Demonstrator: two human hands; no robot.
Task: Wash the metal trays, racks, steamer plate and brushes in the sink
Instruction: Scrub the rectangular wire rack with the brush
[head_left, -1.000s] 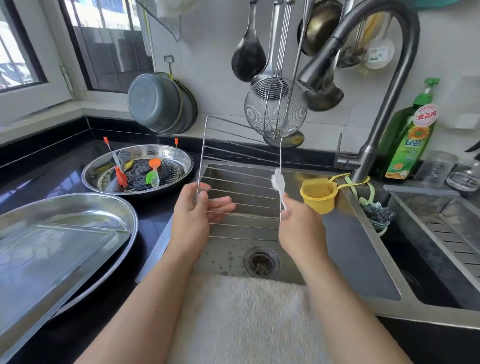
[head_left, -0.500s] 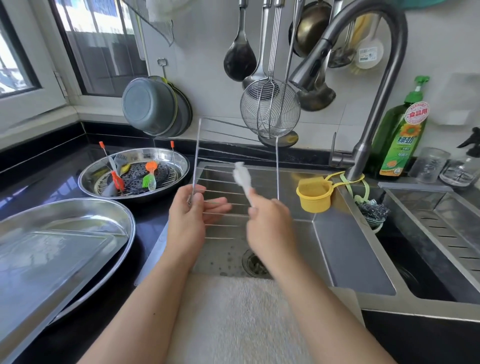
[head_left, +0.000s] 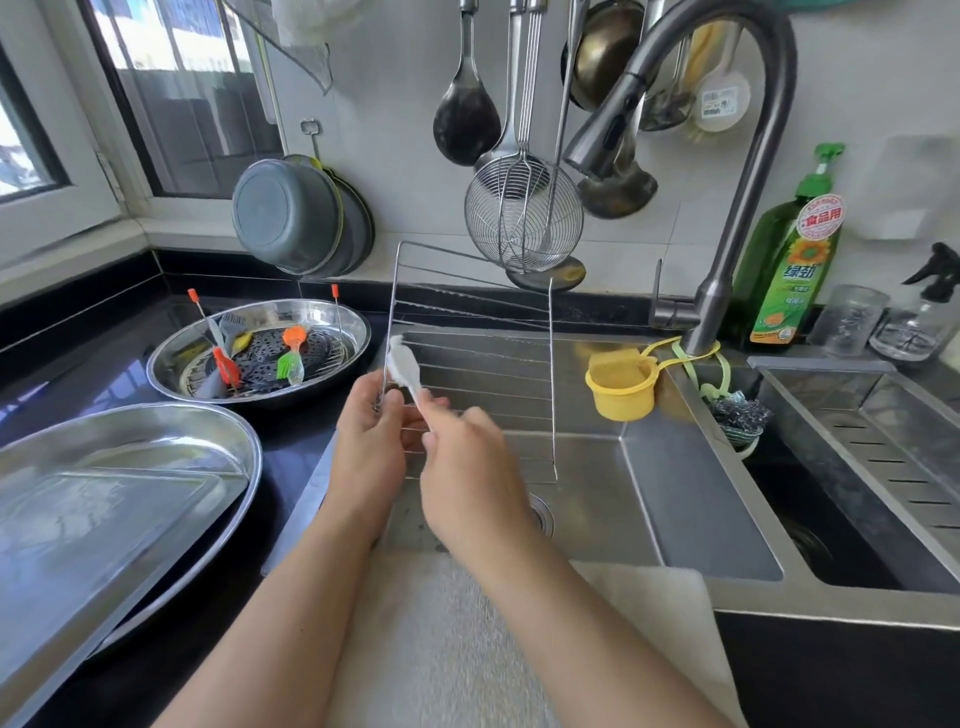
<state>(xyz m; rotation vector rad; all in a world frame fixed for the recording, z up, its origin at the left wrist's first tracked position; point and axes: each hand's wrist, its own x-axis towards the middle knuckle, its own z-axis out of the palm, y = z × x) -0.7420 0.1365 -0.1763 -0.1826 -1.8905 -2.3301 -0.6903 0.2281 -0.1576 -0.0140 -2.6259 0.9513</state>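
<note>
A wire rack (head_left: 483, 364) stands nearly upright over the left sink basin (head_left: 649, 499). My left hand (head_left: 371, 441) grips its left side bar near the bottom. My right hand (head_left: 467, 467) holds a small white brush (head_left: 404, 366), whose head lies against the rack's left edge just above my left thumb. On the counter to the left, a round metal tray (head_left: 171, 374) carries a dark perforated steamer plate (head_left: 306, 348) and several coloured brushes (head_left: 291, 358). Nearer me lies a large oval metal tray (head_left: 228, 431) with a flat rectangular tray (head_left: 93, 525) inside.
The tap (head_left: 727, 171) arches over the sink, its spout above the rack. A yellow cup (head_left: 621, 387) hangs at the basin's back right corner, a steel scourer (head_left: 737, 415) beside it. Dish soap (head_left: 789, 265) stands behind. Ladles and a wire skimmer (head_left: 522, 223) hang on the wall. A towel (head_left: 452, 639) covers the sink's front edge.
My right hand has swept the white brush from the rack's right side across to its left edge. My left hand keeps its grip on the rack.
</note>
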